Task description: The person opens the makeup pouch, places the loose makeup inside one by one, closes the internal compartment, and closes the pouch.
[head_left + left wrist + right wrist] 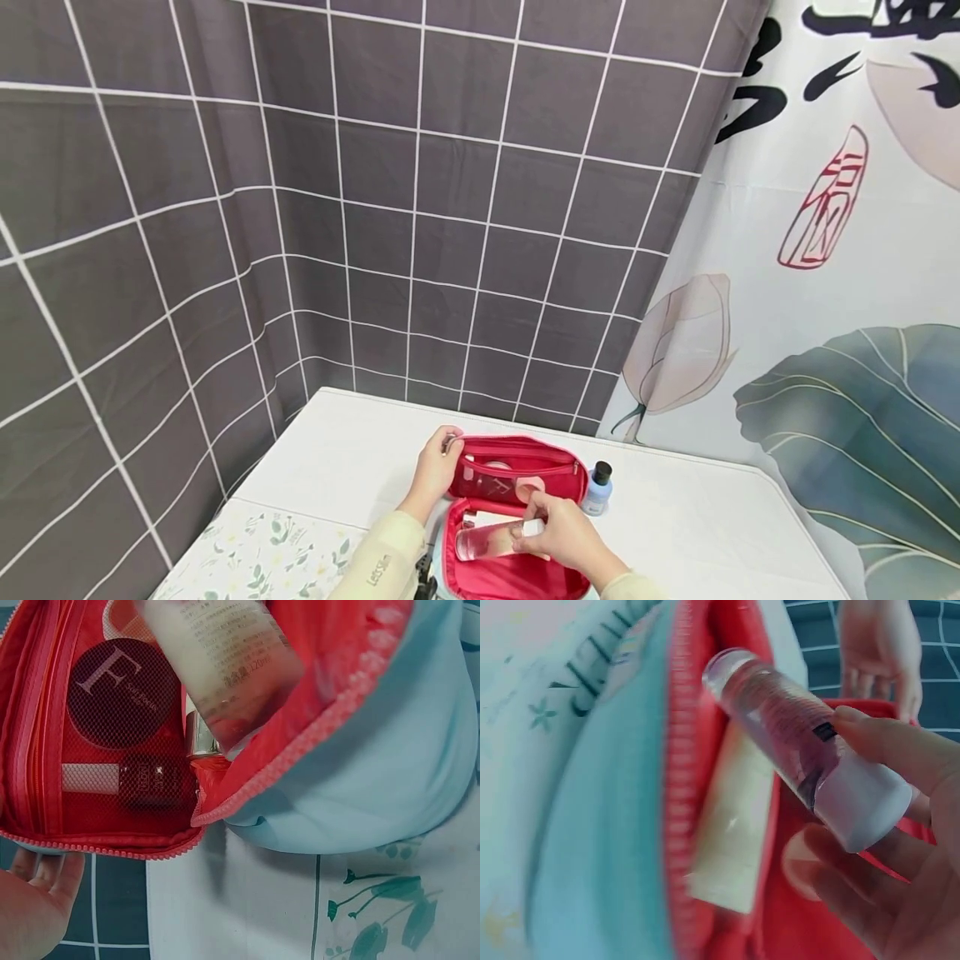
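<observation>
A light blue pouch (360, 780) with a red lining (510, 577) lies unzipped, its lid raised. My left hand (435, 467) holds the lid's upper left edge; in the left wrist view the fingers of that hand (41, 900) lie at the zipper edge. Between thumb and fingers, my right hand (566, 533) pinches the white cap of a clear bottle (487, 540), tilted over the pouch's lower half. Behind the lid's mesh are a round dark compact (124, 694) and a small dark bottle (157, 781). A pale box-like item (735, 817) lies inside the pouch.
A blue bottle with a black cap (597, 490) stands right of the pouch on the white table (675, 508). A leaf-patterned cloth (255, 554) covers the table's front left. Dark gridded curtain (450, 208) hangs behind and at left, a printed cloth (697, 350) at right.
</observation>
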`<state>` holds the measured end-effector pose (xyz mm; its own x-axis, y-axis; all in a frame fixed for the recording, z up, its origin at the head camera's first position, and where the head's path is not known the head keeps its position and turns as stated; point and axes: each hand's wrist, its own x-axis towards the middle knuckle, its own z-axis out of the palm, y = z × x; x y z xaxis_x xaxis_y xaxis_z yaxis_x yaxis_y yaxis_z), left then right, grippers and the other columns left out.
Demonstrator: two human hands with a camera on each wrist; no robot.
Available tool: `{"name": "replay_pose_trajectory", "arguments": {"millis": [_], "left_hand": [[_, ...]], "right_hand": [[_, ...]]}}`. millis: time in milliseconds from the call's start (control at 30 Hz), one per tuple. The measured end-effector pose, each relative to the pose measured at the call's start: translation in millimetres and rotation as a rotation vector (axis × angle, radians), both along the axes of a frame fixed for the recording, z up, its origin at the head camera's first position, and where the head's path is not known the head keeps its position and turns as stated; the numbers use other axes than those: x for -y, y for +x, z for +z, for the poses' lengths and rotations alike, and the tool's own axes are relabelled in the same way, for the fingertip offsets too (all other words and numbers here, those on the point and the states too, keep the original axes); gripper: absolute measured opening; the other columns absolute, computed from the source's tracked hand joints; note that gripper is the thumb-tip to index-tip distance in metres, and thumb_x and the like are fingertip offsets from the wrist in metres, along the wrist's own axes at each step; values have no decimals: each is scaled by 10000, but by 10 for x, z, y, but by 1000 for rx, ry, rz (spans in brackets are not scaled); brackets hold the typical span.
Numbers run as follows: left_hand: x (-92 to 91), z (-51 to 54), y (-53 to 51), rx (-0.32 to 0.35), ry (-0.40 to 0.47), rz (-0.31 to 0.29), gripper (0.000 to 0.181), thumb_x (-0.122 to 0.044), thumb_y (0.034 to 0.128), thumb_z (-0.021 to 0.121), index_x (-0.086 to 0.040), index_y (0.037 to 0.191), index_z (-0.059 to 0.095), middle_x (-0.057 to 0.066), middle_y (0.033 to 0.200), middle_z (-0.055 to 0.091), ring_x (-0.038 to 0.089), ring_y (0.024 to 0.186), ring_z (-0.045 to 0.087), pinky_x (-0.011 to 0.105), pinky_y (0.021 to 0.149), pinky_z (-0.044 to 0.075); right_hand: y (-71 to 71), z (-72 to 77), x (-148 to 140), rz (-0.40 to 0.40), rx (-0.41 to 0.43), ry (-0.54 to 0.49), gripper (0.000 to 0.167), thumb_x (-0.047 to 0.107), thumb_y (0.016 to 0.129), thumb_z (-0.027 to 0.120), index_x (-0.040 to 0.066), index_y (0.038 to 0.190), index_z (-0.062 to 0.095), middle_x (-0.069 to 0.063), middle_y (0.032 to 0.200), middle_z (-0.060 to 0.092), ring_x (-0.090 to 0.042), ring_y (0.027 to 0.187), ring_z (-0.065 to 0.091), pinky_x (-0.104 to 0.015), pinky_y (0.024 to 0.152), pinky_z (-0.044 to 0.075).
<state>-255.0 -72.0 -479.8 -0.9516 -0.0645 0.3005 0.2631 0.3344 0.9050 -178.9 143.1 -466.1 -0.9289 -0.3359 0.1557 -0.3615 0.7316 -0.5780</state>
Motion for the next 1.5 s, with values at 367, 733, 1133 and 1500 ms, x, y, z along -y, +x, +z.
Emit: {"name": "replay_pose_trajectory", "arguments": {"millis": [367,733,1133,1500], "left_hand": [[-10,-18,-6,10,6,5,110,-56,901,553,-55,1006,585,116,918,638,263,849,594,462,795,461],[-18,5,8,-10,6,27,116,-35,895,549,-43,1004,589,127,947,641,283,885,593,474,827,452],[6,-26,22,2,21,13,125,-37,900,543,-31,1016,589,149,991,638,309,940,596,483,846,454],[-1,-30,11,-5,11,-3,125,-44,904,539,-37,1020,587,149,990,641,325,968,602,482,854,461]], "right_hand": [[22,-296,-53,-22,-74,165,341,366,559,846,205,655,561,165,604,500,-8,545,419,-248,492,374],[62,-394,-34,-19,-184,273,335,453,597,804,203,679,597,138,657,426,-15,567,393,-244,496,360],[-306,88,-737,-440,-231,68,238,95,774,664,61,1007,629,-147,1012,553,-318,885,578,-452,697,476],[-383,-67,-913,-342,-195,221,332,-30,734,670,46,1053,620,-138,1010,550,-332,840,606,-475,696,490]]}}
